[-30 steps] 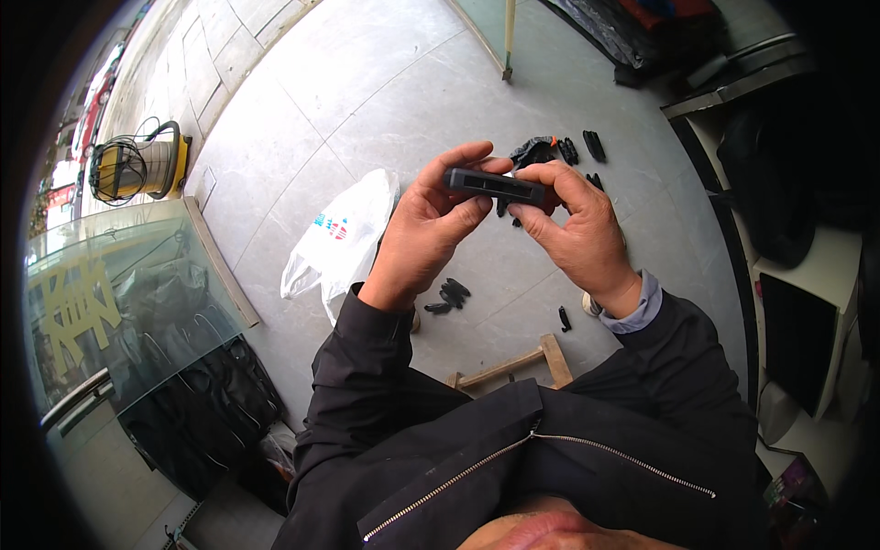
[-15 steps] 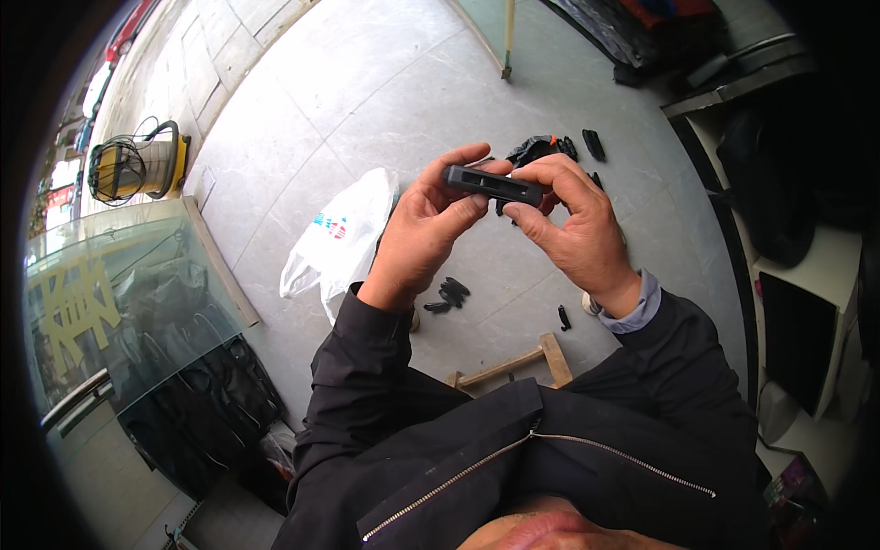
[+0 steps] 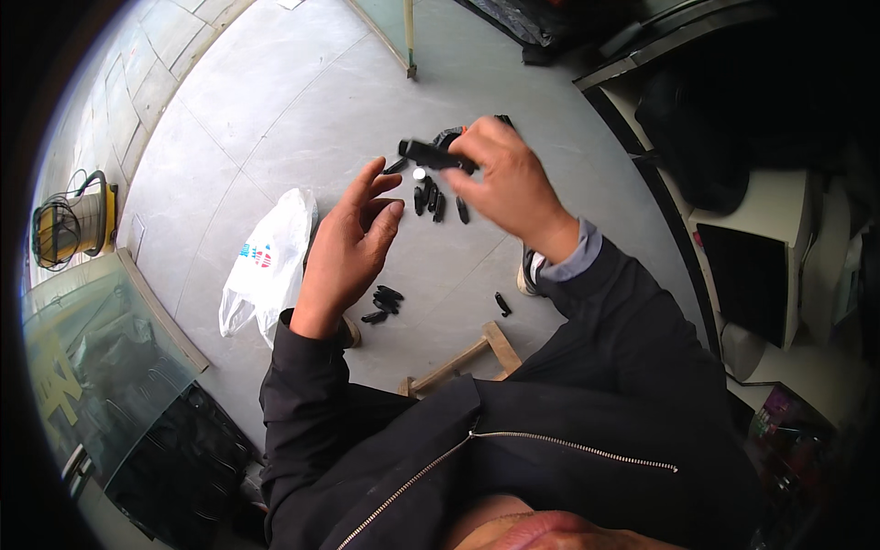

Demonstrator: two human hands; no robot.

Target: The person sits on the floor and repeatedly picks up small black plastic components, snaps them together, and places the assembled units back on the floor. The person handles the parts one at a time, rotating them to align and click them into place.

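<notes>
My right hand [image 3: 513, 188] grips a long, black, slotted plastic piece [image 3: 423, 153] by one end, slightly blurred by motion. Its free end points left, above the floor. Lower and to the left, my left hand [image 3: 344, 247] holds nothing, with its thumb and fingers apart. Several similar black pieces [image 3: 429, 197] lie on the floor beyond and between my hands. A small white round thing [image 3: 420, 173] shows just under the held piece. Partly hidden behind my right hand is a black plastic bag [image 3: 446, 137].
A small heap of black pieces [image 3: 385, 302] lies nearer me, and a single one [image 3: 502, 303] farther right. A white plastic bag [image 3: 269, 257] rests left of my left hand. Close to my lap is a wooden frame [image 3: 451, 363]. A yellow vacuum cleaner [image 3: 108, 220] stands far left.
My left hand has let go of the black slotted piece. My right hand has carried it away, up and leftward in the picture, while the whole view has shifted.
</notes>
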